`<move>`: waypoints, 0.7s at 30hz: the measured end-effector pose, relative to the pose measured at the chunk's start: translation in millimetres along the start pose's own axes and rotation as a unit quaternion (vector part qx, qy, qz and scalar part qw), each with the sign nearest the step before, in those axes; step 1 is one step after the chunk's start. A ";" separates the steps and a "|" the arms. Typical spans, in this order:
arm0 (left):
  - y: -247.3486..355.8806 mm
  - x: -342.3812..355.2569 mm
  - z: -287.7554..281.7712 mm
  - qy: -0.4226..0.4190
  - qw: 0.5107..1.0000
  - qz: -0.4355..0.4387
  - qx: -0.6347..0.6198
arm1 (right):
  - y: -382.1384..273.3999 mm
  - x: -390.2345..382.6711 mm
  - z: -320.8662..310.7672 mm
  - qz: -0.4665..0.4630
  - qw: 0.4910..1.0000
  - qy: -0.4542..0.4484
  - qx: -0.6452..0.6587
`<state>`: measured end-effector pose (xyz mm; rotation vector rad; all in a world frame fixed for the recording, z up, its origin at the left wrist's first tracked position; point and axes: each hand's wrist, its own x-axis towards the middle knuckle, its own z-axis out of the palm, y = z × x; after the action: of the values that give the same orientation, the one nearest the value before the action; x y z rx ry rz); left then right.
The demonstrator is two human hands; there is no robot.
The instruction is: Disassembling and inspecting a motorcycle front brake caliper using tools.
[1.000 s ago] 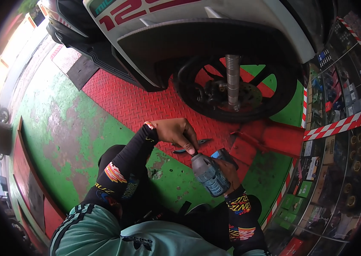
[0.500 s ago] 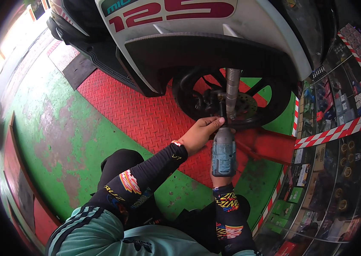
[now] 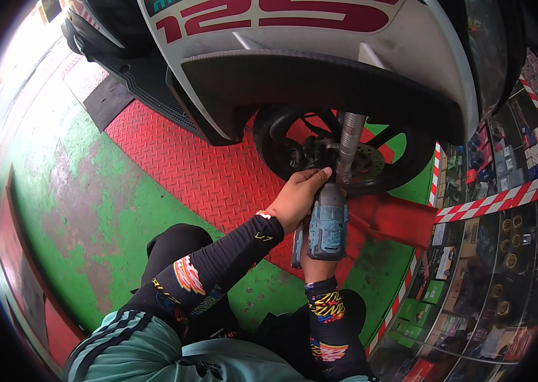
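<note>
A blue-and-black cordless impact wrench (image 3: 328, 223) points away from me toward the brake caliper (image 3: 320, 151) beside the front wheel (image 3: 275, 149) of a white scooter (image 3: 326, 48). My right hand (image 3: 312, 262) is closed on its handle; the tool's body covers most of those fingers. At its nose, my left hand (image 3: 299, 194) is closed around the dark shaft, thumb on top. The shaft's far end reaches the caliper area, but I cannot tell whether it sits on a bolt. Right of it stands the silver fork leg (image 3: 350, 143), with the brake disc (image 3: 371, 162) behind.
The scooter's dark lower fairing (image 3: 313, 86) overhangs the wheel. Under it lies a red tread-plate platform (image 3: 173, 162), with a red metal arm (image 3: 396, 219) near the wheel. Right, glass display shelves (image 3: 473, 254) edged with striped tape hold boxed parts. Green painted floor (image 3: 122, 235) spreads left.
The impact wrench and both hands have shifted slightly left and forward. The wrench has turned a little, so its lower part now shows on the left. The view has shifted slightly too.
</note>
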<state>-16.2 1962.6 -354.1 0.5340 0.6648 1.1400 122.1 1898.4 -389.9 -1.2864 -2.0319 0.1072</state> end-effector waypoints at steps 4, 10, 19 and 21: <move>0.5 -4.9 10.6 0.029 0.999 0.028 -0.033 | 5.9 -1.7 1.7 -0.006 1.000 0.013 -0.004; -0.8 -4.2 11.1 0.022 0.999 0.037 -0.006 | -0.2 3.1 1.9 -0.007 0.999 0.032 0.000; -6.7 -4.6 8.7 0.014 0.999 0.036 -0.020 | 10.0 -6.0 2.2 0.007 0.999 0.040 0.016; -10.1 -5.6 9.5 -0.003 0.999 0.015 -0.035 | 6.3 -6.0 -1.2 0.031 0.999 0.024 -0.001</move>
<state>-4.4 1953.5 -353.4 0.4884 0.6116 1.1848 129.1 1896.4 -394.9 -1.3411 -1.9528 0.1025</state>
